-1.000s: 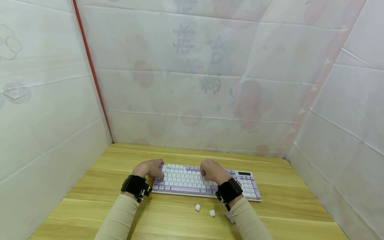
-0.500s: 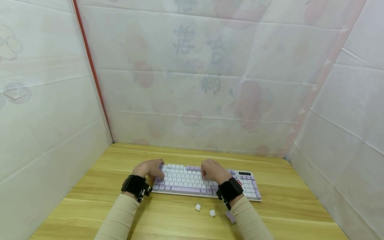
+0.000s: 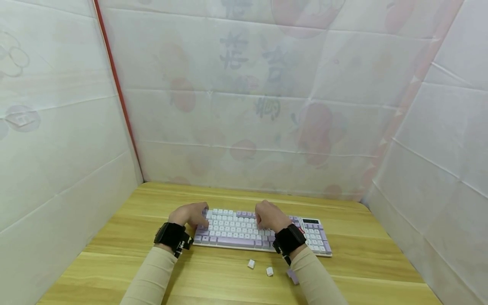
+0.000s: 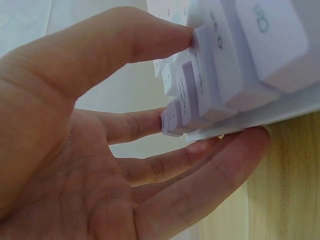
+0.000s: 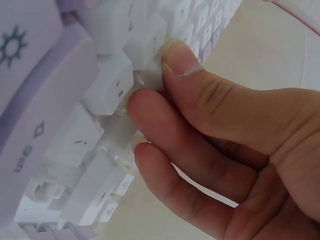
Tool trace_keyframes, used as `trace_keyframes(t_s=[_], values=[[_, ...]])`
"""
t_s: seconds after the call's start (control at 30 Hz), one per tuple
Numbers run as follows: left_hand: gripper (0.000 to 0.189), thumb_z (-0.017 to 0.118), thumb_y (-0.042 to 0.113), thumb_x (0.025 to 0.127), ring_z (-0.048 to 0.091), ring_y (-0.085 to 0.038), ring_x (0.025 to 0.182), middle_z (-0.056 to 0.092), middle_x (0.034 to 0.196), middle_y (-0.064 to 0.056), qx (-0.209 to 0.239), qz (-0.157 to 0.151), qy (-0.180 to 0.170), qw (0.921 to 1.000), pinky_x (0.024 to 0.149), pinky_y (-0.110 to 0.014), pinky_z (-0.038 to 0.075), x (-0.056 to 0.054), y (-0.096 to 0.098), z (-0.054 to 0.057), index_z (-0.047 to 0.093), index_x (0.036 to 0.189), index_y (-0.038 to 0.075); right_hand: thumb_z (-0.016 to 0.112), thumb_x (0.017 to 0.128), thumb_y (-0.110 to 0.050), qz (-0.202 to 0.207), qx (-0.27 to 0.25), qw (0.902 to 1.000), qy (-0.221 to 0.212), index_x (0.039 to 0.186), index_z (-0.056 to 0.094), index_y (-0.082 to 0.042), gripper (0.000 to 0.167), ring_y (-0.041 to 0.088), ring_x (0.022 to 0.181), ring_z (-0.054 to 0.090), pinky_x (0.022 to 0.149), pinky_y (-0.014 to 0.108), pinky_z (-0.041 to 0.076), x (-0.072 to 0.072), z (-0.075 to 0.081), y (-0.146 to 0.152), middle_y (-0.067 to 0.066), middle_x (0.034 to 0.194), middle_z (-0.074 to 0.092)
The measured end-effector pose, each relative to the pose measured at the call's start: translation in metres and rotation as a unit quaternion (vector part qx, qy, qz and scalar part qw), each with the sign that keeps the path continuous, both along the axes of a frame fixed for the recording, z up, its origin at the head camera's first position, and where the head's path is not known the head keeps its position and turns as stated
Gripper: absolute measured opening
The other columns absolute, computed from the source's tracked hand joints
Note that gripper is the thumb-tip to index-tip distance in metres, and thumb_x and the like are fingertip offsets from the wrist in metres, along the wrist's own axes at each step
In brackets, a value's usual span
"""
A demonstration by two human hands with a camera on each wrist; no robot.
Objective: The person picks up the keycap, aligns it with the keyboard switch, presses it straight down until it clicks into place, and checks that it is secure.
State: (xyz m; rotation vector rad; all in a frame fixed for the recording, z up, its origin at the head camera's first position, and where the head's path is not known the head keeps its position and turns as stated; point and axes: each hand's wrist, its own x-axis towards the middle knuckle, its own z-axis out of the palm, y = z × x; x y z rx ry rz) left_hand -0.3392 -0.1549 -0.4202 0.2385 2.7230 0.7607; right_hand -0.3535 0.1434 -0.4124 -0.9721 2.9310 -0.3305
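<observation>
A white and lilac keyboard [image 3: 232, 241] lies on the wooden table. My left hand [image 3: 190, 213] grips its left end; in the left wrist view the thumb touches the lilac keys [image 4: 200, 75] and the other fingers lie along the side edge. Over the right part of the letter keys is my right hand [image 3: 271, 217]. Its thumb and forefinger pinch a white keycap [image 5: 152, 76] in the right wrist view, partly hidden by the fingers. Near that hand, a bare switch socket [image 5: 42, 192] shows among the keys.
Two loose white keycaps, one to the left [image 3: 251, 264] and one to the right [image 3: 270, 271], lie in front of the keyboard. Lilac keycaps [image 3: 292, 276] sit beside the right sleeve. Pale cloth walls [image 3: 244, 127] enclose the table's back and sides.
My right hand and wrist have shifted very slightly, staying over the same keys. The left hand, keyboard and loose keycaps show no clear movement.
</observation>
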Motion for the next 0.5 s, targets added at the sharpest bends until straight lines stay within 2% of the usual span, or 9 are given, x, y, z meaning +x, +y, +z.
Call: trace_keyframes(t_s=[0.17,0.37,0.5], values=[[0.054,0.078,0.014,0.082,0.057,-0.022,0.093,0.062,0.113,-0.008,-0.006,-0.001,0.0,1.0,0.079,-0.035,0.048,0.001,-0.001,0.001,0.055,0.131,0.007,0.084,0.077,0.005,-0.008,0.021,0.9997,0.004,0.062,0.067,-0.005,0.025,0.007,0.052,0.047,0.055,0.023,0.037,0.0,0.001,-0.005,-0.002,0.058,0.058],[0.055,0.078,0.015,0.083,0.059,-0.023,0.097,0.063,0.117,-0.01,-0.01,0.0,-0.001,0.9999,0.085,-0.04,0.052,0.003,-0.003,0.004,0.054,0.132,0.007,0.085,0.076,0.007,-0.012,0.023,0.9997,0.002,0.062,0.069,-0.006,0.025,0.007,0.052,0.051,0.053,0.022,0.041,-0.002,0.0,-0.009,-0.002,0.06,0.062],[0.054,0.077,0.015,0.082,0.058,-0.023,0.096,0.063,0.115,-0.009,-0.015,-0.001,0.002,0.9999,0.085,-0.039,0.051,0.002,-0.005,0.005,0.055,0.131,0.007,0.083,0.079,0.006,0.004,0.04,0.9987,0.031,0.058,0.062,-0.011,0.034,0.006,0.054,0.045,0.057,0.023,0.037,-0.003,-0.002,-0.011,-0.005,0.058,0.055]])
